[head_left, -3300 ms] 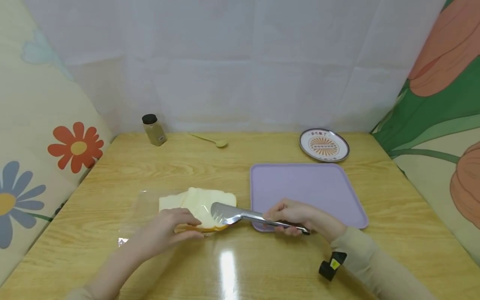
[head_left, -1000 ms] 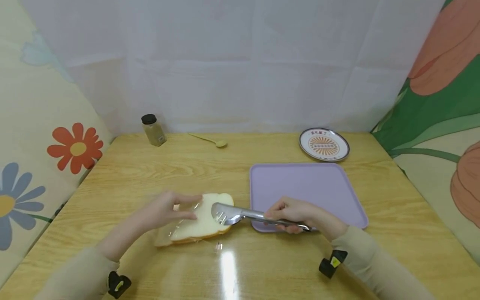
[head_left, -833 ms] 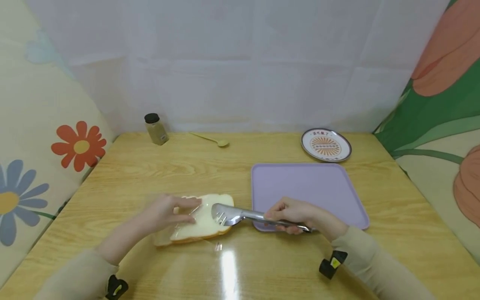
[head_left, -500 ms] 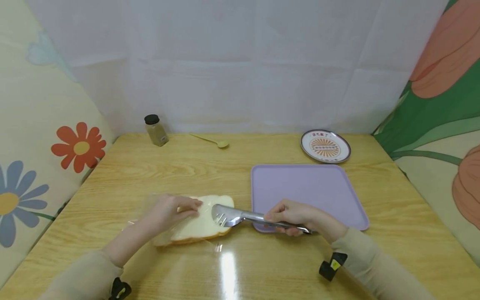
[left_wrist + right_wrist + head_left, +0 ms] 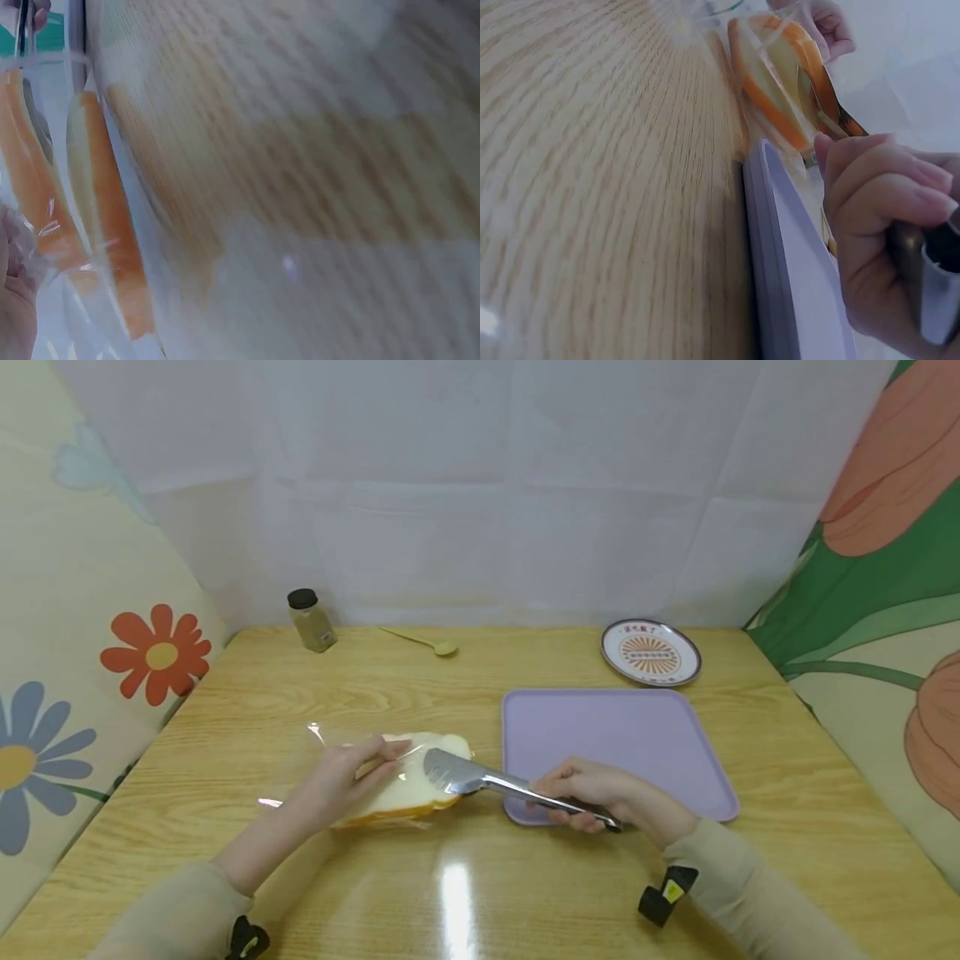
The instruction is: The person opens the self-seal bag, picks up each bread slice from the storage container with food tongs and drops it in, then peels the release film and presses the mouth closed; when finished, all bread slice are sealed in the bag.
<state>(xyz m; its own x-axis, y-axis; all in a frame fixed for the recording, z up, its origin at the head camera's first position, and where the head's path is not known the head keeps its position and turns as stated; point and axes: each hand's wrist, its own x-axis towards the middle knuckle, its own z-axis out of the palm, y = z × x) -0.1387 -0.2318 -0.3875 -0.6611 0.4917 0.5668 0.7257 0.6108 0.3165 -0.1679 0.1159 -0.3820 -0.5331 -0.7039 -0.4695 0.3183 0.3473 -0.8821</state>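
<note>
Bread slices (image 5: 420,766) lie in a clear plastic bag (image 5: 314,732) at the table's left middle. My right hand (image 5: 581,792) grips metal tongs (image 5: 480,778), whose jaws straddle the top slice's right end. In the left wrist view that upper slice (image 5: 37,180) stands apart from a lower slice (image 5: 116,225), with a gap between. My left hand (image 5: 347,781) pinches the bag's plastic over the bread; in its wrist view, part of the hand (image 5: 15,292) shows at the left edge. The right wrist view shows my right fingers (image 5: 881,184) curled round the tongs' handle.
A purple tray (image 5: 600,727) lies under and beyond my right hand, its edge close to the bread. Behind it rests a round plate (image 5: 650,652). A jar with a black lid (image 5: 311,621) and a yellow spoon (image 5: 431,645) stand along the back.
Over the last half second, the tongs' head and the top slice have risen slightly. My left hand has shifted a little right, drawing up the plastic. Earlier, the slices lay more fanned out.
</note>
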